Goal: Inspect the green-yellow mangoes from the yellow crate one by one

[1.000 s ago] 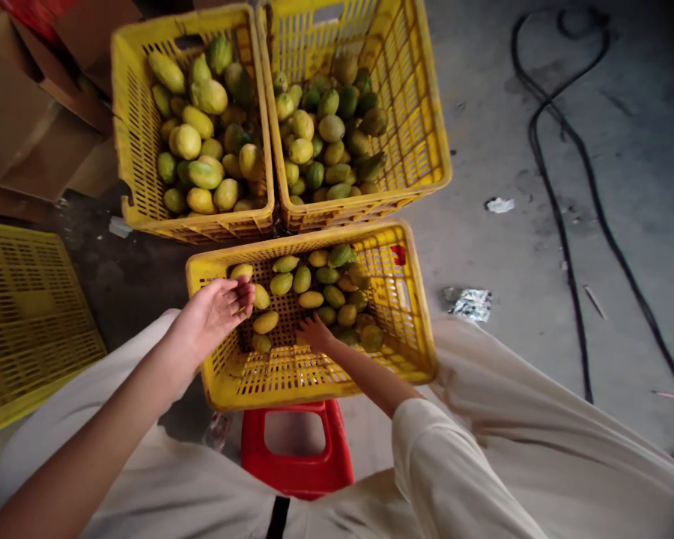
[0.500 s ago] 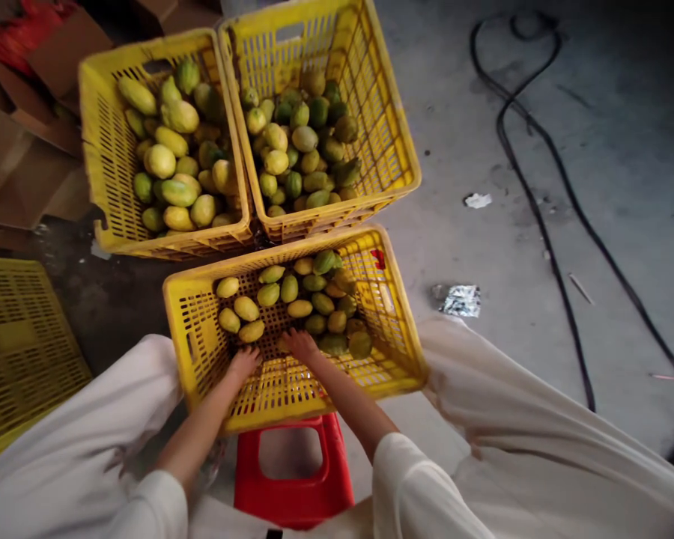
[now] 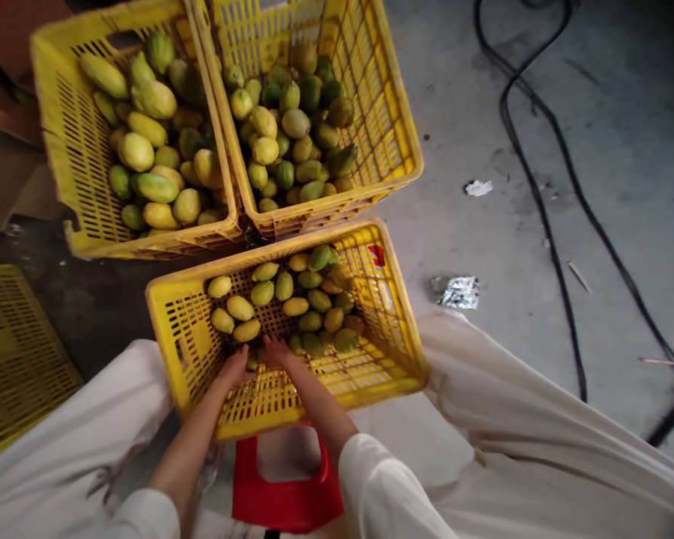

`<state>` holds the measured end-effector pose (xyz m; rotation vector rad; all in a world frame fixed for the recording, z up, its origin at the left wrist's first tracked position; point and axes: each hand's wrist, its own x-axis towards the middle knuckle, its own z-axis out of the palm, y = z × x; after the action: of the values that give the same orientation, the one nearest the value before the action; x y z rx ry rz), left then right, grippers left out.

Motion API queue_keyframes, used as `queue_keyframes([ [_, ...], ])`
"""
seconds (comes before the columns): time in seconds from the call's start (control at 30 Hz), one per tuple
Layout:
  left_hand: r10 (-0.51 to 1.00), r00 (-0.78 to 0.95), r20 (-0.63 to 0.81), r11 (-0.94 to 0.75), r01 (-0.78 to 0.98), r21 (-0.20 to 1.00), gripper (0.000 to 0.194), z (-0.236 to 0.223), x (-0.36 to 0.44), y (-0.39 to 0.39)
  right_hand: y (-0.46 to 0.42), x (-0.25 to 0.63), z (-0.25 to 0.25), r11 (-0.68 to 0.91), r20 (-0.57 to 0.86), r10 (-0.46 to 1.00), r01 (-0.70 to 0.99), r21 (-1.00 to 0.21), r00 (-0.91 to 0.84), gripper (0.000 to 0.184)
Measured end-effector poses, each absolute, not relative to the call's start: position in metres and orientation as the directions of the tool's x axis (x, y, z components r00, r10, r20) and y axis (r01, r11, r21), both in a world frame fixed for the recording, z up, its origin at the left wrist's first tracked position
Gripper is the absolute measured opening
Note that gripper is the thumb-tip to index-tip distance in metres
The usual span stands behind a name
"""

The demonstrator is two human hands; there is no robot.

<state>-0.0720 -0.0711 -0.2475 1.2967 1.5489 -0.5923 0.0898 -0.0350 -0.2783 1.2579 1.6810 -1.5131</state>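
Note:
Both hands reach into a yellow plastic crate point(image 3: 162, 314), tilted in front of me, with smooth yellow-green oval fruits spread on its slatted bottom. My left hand point(image 3: 236, 366) is low in the crate's left half, its fingers apart and a green fruit point(image 3: 252, 361) beside them. My right hand point(image 3: 277, 352) lies just to the right, fingers bent down around a fruit that is mostly hidden beneath it. A small group of yellow fruits point(image 3: 240, 308) lies beyond my left hand. Greener fruits point(image 3: 319, 301) cluster at the crate's right.
Two taller yellow crates of fruit, one at left point(image 3: 50, 127) and one at right point(image 3: 407, 150), stand beyond. A red stool point(image 3: 286, 501) is under the near crate. Another crate point(image 3: 16, 359) is at far left. Black cable point(image 3: 550, 247) and foil point(image 3: 459, 292) lie on the floor.
My left hand has come down from above the crate's left side to its bottom. My right hand has moved left toward it. The yellow fruits at left are now grouped closer together.

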Motion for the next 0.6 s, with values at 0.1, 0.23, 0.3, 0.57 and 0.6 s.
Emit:
queue_keyframes([
  [0.1,0.47,0.002,-0.883,0.457,0.855,0.245,0.063,-0.245,-0.078,-0.075,-0.035,0.083,-0.279,-0.15,-0.882,0.255,0.885,-0.441,-0.396,0.079],
  [0.23,0.479,-0.075,-0.874,0.615,0.739,0.274,0.052,-0.234,-0.084,-0.077,-0.031,0.078,-0.275,-0.238,-0.88,0.23,0.853,-0.464,-0.415,0.082],
  [0.3,0.47,-0.089,-0.878,0.673,0.68,0.292,0.046,-0.226,-0.086,-0.075,-0.029,0.078,-0.269,-0.264,-0.865,0.233,0.827,-0.497,-0.445,0.086],
  [0.57,0.526,-0.131,-0.84,0.709,0.614,0.348,0.05,-0.175,-0.094,-0.031,-0.008,0.094,-0.217,-0.279,-0.757,0.331,0.708,-0.648,-0.563,0.082],
  [0.6,0.536,-0.116,-0.836,0.7,0.615,0.363,0.051,-0.162,-0.094,-0.022,-0.001,0.1,-0.208,-0.273,-0.738,0.343,0.69,-0.67,-0.581,0.079],
])
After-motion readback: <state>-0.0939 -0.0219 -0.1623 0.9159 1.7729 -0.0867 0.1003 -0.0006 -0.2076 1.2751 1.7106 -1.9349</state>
